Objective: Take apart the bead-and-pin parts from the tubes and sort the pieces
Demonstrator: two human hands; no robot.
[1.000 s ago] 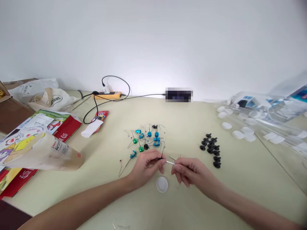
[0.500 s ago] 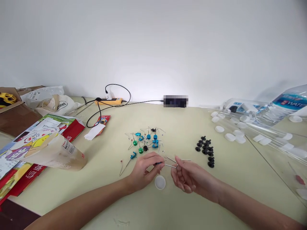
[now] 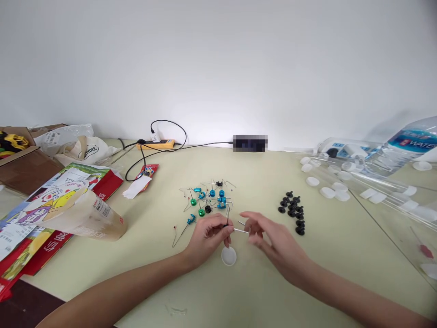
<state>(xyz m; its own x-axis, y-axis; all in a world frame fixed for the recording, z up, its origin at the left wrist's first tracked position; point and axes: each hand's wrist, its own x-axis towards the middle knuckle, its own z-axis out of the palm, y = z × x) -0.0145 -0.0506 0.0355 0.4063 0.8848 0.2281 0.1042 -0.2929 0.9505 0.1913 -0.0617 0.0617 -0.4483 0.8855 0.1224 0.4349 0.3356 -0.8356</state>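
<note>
My left hand (image 3: 210,234) is closed in a pinch on a small dark fitting, mostly hidden by the fingertips, with a thin metal wire rising from it. A thin metal rod (image 3: 241,230) runs from that fitting to the curled fingers of my right hand (image 3: 269,237), whose index finger arches above it. Just below the fingertips lies a round white cap (image 3: 228,256). Beyond my left hand are several small metal fittings, some blue (image 3: 221,202) and some green (image 3: 201,212), scattered among bent wires.
Black mushroom-shaped pieces (image 3: 292,210) cluster on the right. Farther right are white caps (image 3: 327,192), clear plastic and a water bottle (image 3: 406,141). A plastic cup (image 3: 102,221) stands left, beside a red box (image 3: 105,184). A yellow power strip (image 3: 160,144) sits near the wall.
My right hand has turned and its index finger has lifted over the rod. The wire at my left fingertips now points upward. The whole view has shifted slightly.
</note>
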